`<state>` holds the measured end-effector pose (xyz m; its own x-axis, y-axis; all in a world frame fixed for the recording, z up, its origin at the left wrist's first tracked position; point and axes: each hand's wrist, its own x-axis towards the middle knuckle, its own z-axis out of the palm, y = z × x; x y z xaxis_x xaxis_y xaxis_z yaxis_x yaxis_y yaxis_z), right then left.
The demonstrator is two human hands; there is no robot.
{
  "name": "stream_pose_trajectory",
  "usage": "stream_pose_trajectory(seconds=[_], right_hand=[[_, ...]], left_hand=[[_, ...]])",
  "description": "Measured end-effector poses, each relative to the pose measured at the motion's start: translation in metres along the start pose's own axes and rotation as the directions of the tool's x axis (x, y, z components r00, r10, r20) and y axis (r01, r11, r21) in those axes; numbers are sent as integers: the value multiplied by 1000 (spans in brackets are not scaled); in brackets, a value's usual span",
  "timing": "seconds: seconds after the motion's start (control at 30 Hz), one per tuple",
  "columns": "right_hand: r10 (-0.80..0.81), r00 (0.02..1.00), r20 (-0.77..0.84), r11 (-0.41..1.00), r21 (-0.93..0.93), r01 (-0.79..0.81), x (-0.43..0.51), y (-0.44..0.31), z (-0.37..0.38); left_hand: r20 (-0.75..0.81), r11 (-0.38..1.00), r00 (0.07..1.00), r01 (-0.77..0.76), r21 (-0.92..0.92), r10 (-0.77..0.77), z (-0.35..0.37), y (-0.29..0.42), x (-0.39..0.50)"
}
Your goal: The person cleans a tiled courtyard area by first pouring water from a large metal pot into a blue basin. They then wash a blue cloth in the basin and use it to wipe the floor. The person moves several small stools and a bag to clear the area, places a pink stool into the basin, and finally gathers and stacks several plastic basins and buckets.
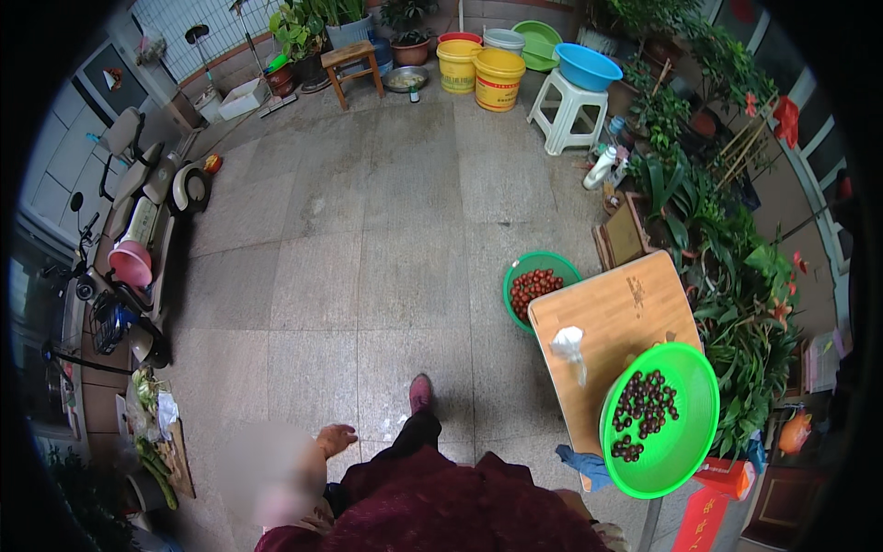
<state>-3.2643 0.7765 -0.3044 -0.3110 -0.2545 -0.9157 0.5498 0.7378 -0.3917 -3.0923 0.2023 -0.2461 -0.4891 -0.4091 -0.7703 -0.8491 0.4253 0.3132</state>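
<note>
My left hand [336, 440] hangs over the paved floor at lower left, fingers slightly apart and holding nothing. A blurred patch covers the forearm behind it. My right hand is out of view; only a patterned cuff [612, 535] shows at the bottom edge. To my right stands a small wood-topped table [614, 303]. On its near end, a bright green plastic basin [693, 393] holds many dark red round fruits [641, 407]. A crumpled white plastic bag [568, 343] lies on the tabletop. Below its far left corner, a darker green basket [541, 259] holds redder fruits [531, 286].
A mobility scooter [141, 200] with a pink basin [131, 263] is parked left. Yellow buckets [498, 86] and a wooden stool [348, 58] line the back. A white plastic stool [569, 110] carries a blue basin [588, 67]. Potted plants [738, 303] border the right side.
</note>
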Motion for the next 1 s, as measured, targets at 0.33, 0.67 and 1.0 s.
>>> stream_pose_trajectory(seconds=[0.33,0.67,1.0], right_hand=[[4,978,-208,863,495,101,48,-294,14],[-75,983,-166,983,154,101,152,-371,-51],[45,881,-471,978,200,57,257,-629,-170]], left_hand=[[-296,380,955,-265,-886,-23,-230,50,121],[-211,101,969,-199,-975,-130,-269,75,248],[-71,321,873,101,-942,-482,-382,154,360]])
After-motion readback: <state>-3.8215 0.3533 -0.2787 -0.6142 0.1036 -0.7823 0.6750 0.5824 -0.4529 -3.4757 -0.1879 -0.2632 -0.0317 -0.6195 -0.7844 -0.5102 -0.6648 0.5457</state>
